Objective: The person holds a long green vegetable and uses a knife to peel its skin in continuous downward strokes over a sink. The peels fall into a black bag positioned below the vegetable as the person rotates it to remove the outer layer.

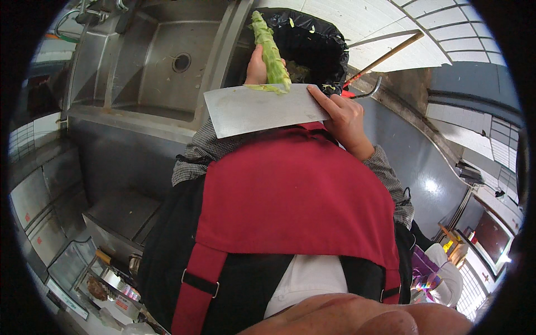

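Observation:
My left hand (257,67) grips a long, pale green celtuce stem (269,52), which slants over a bin's near side with its far end pointing up and left. My right hand (343,117) holds a wide, rectangular metal cleaver (264,109), its index finger laid along the blade near the handle end. The cleaver's far edge touches or overlaps the near end of the stem, and a thin strip of green peel (264,88) hangs along that edge. The handle is hidden in my right hand.
A black-lined bin (331,31) with scraps stands just beyond my hands. Left of it is a stainless steel sink (167,88) with a drain. A wooden-handled tool (385,56) leans at the right of the bin. A person (444,272) is partly visible at lower right.

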### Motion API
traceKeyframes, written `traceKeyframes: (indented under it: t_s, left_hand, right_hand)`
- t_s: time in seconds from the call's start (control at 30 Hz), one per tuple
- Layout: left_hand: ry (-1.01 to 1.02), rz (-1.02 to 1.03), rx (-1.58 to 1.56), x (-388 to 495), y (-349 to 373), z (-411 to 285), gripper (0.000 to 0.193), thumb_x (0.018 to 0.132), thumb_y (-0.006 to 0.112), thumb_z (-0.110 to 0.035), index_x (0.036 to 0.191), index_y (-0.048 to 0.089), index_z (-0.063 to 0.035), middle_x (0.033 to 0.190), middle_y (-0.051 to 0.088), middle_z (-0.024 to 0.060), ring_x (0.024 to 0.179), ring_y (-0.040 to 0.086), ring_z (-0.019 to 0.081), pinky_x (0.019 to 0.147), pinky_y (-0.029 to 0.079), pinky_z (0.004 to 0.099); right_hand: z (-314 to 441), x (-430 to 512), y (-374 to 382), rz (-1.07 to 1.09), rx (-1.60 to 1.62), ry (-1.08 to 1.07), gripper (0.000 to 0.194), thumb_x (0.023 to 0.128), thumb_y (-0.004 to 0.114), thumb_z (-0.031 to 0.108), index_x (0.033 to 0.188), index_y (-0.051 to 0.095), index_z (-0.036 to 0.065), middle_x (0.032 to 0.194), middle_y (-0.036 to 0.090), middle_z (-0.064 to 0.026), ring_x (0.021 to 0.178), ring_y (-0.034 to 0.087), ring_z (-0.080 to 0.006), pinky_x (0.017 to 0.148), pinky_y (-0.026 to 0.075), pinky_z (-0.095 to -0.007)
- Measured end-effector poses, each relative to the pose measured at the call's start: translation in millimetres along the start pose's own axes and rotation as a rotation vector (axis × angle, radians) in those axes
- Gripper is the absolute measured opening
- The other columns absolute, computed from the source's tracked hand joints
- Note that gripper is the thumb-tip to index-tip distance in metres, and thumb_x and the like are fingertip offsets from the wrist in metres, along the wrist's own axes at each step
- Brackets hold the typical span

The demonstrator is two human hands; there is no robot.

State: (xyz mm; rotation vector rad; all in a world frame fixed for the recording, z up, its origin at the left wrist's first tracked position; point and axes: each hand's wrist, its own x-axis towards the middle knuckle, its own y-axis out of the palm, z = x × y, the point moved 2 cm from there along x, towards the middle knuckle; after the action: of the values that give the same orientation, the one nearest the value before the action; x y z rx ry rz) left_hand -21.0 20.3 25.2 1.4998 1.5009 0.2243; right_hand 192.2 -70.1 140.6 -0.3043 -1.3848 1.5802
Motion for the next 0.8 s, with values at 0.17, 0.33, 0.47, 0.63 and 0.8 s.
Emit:
traceKeyframes:
  t_s: [0.17, 0.33, 0.47, 0.63, 0.8]
  left_hand:
    - [-0.043, -0.092, 0.01, -4.6, 4.8, 0.5, 0.057, 0.103, 0.032, -0.057, 0.104, 0.056, -0.0059, 0.085, 0.064, 0.0138, 0.068, 0.063, 0.0274, 0.07, 0.054, 0.0471]
    - [0.019, -0.022, 0.061, -23.0, 18.4, 0.1, 0.053, 0.102, 0.039, -0.053, 0.109, 0.059, -0.0045, 0.092, 0.065, 0.0128, 0.075, 0.066, 0.0247, 0.069, 0.057, 0.0407]
    - [0.136, -0.059, 0.149, -36.1, 28.0, 4.3, 0.049, 0.104, 0.038, -0.048, 0.111, 0.058, -0.0033, 0.089, 0.066, 0.0125, 0.077, 0.066, 0.0244, 0.067, 0.057, 0.0405]
    - [0.159, -0.066, 0.211, -10.8, 8.4, 15.6, 0.047, 0.103, 0.04, -0.05, 0.108, 0.057, -0.007, 0.081, 0.065, 0.012, 0.066, 0.064, 0.0221, 0.062, 0.056, 0.0381]
    - [-0.007, -0.027, -0.002, -10.1, 13.6, 6.5, 0.047, 0.103, 0.036, -0.049, 0.101, 0.056, -0.0073, 0.078, 0.064, 0.0131, 0.06, 0.061, 0.0219, 0.054, 0.052, 0.0354]
  right_hand:
    - [-23.9, -8.5, 13.7, -0.009, -0.076, 0.081, 0.065, 0.068, 0.072, 0.005, 0.13, 0.069, 0.027, 0.066, 0.054, -0.0054, 0.058, 0.06, -0.024, 0.054, 0.05, -0.0389]
    - [-87.0, -25.7, 24.2, 0.008, -0.191, 0.317, 0.056, 0.077, 0.066, 0.001, 0.127, 0.069, 0.027, 0.087, 0.071, -0.0085, 0.074, 0.069, -0.03, 0.062, 0.056, -0.0405]
    - [-55.6, -8.5, 8.6, -0.027, -0.03, 0.185, 0.063, 0.072, 0.063, -0.003, 0.129, 0.068, 0.025, 0.084, 0.068, -0.01, 0.073, 0.068, -0.0295, 0.063, 0.055, -0.0406]
    - [9.2, 14.1, -5.9, 0.06, 0.054, 0.058, 0.064, 0.069, 0.071, 0.003, 0.129, 0.069, 0.024, 0.066, 0.055, -0.0061, 0.057, 0.061, -0.0253, 0.054, 0.05, -0.0381]
    - [12.4, 14.9, -4.9, 0.014, 0.025, 0.01, 0.062, 0.069, 0.072, 0.006, 0.128, 0.069, 0.024, 0.064, 0.052, -0.0036, 0.055, 0.058, -0.0222, 0.051, 0.048, -0.0371]
